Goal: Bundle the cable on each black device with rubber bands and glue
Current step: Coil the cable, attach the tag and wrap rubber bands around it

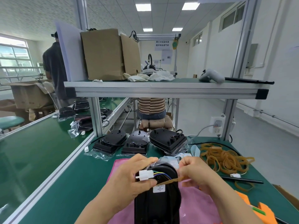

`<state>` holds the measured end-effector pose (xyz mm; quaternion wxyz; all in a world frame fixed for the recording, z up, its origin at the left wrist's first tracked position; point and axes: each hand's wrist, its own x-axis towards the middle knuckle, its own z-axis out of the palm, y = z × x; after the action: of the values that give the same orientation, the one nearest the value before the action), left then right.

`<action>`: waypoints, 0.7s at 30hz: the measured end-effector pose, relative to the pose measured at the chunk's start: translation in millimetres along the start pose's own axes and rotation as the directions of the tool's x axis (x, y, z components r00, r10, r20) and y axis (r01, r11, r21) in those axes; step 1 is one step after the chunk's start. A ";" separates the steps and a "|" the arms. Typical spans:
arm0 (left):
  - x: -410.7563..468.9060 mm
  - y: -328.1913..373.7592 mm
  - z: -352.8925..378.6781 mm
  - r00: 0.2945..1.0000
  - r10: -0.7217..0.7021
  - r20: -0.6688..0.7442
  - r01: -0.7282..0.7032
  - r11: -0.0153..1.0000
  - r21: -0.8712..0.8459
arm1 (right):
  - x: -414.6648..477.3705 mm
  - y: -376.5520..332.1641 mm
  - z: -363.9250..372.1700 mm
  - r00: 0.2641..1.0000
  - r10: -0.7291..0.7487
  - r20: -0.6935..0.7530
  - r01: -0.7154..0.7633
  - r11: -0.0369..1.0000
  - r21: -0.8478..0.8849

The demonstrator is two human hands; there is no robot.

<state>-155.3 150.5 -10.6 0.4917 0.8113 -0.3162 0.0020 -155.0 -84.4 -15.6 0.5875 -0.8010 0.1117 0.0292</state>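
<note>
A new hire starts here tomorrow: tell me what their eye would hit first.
Bottom centre, the left hand grips a black device over a pink cloth while the right hand pinches a rubber band stretched across it. To the right lies a tangle of bands; behind, three more devices sit in a row.

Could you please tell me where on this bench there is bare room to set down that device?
The bare green mat between the aluminium rail and the pink cloth is free, as is the near stretch of the conveyor belt beyond the rail. Crowded: the black devices behind the cloth, and the rubber bands and orange tool on the right.
</note>
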 end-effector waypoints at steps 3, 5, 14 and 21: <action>0.5 1.0 -1.1 1.000 -0.006 0.016 0.006 1.000 -0.025 | -1.0 -14.1 -1.1 0.992 -0.126 -0.009 0.127 0.991 0.037; 1.3 1.5 -1.8 1.000 -0.002 0.023 0.002 1.000 -0.021 | -1.9 -22.5 -1.2 0.987 -0.160 0.008 0.160 0.986 0.055; 6.1 -13.8 -2.5 0.999 -0.053 -0.006 0.053 0.998 -0.035 | -9.9 -10.5 -8.2 0.976 -0.148 0.162 0.126 0.982 0.139; 6.9 -29.7 4.1 0.982 -0.159 -0.100 0.103 0.901 -0.421 | -13.6 -2.9 4.3 0.894 -0.262 0.365 0.237 0.965 0.112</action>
<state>-135.7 153.1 -34.2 0.6713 0.7061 -0.2208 -0.0448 -167.3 -77.5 -11.8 0.6222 -0.7688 -0.1059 0.1029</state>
